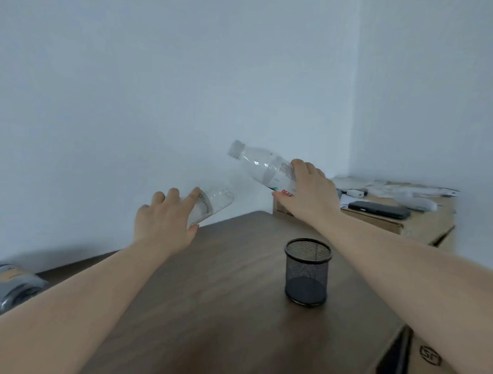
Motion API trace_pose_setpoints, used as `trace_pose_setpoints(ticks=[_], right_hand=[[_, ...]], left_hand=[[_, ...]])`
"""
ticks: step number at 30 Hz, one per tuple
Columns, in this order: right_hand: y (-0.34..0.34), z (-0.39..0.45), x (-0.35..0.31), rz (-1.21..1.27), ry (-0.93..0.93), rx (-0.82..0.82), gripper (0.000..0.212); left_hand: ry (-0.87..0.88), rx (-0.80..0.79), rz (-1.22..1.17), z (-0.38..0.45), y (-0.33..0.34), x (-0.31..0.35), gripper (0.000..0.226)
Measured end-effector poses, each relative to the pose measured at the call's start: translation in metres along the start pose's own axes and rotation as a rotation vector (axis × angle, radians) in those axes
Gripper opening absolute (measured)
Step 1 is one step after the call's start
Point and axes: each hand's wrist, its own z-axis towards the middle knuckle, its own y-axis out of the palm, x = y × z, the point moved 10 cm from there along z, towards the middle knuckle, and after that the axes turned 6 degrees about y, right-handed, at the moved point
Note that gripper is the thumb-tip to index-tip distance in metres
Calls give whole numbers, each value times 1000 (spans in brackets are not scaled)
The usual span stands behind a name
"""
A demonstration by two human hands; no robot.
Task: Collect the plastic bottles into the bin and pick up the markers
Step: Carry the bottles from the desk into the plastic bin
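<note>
My right hand [310, 192] grips a clear plastic bottle [260, 166] by its labelled lower half; the bottle is tilted, with its white cap pointing up and left, held in the air past the table's far corner. My left hand [164, 223] holds a second clear plastic bottle [215, 204], whose bottom end points right and away over the table's far edge; its cap end is hidden behind my palm. No bin and no markers are in view.
A black mesh pen cup [307, 270] stands empty on the dark wooden table [220, 298]. Cardboard boxes [393, 224] at the right hold a black phone [378, 209] and white items. A grey and yellow object [9, 286] lies low at the left. White walls stand close behind.
</note>
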Motion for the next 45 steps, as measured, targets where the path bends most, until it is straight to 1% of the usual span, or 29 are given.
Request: trace_pose_setpoints(ticks=[5, 9, 11, 14, 16, 19, 22, 26, 29, 32, 36, 42, 45], right_hand=[[-86, -17, 88, -92, 121, 45, 55], [-134, -49, 168, -131, 261, 52, 52], [-145, -68, 201, -147, 318, 35, 54], [-156, -119, 271, -193, 442, -12, 63], [-156, -158, 319, -221, 508, -57, 63], [-146, -217, 383, -264, 600, -132, 59], [-133, -271, 444, -279, 725, -186, 59], [-104, -341, 514, -286, 885, -293, 55], [-71, -393, 553, -287, 974, -396, 54], [-33, -446, 580, -311, 1045, -521, 57], [6, -500, 605, -323, 1121, -614, 57], [41, -547, 636, -294, 1243, -634, 67], [54, -565, 646, -296, 1289, -655, 73]], left_hand=[[117, 112, -30, 12, -69, 90, 72], [222, 168, -123, 14, -111, 168, 71], [266, 203, -167, 10, -124, 201, 70], [375, 234, -230, -5, -136, 276, 68], [445, 241, -278, -18, -134, 328, 68], [535, 211, -339, -37, -115, 400, 69], [587, 177, -392, -53, -89, 460, 72], [640, 86, -454, -75, -36, 529, 75], [681, 15, -468, -92, 7, 573, 75], [706, -90, -494, -112, 52, 608, 74], [755, -168, -480, -144, 104, 645, 76], [796, -304, -456, -181, 168, 677, 75], [763, -379, -484, -191, 197, 688, 75]])
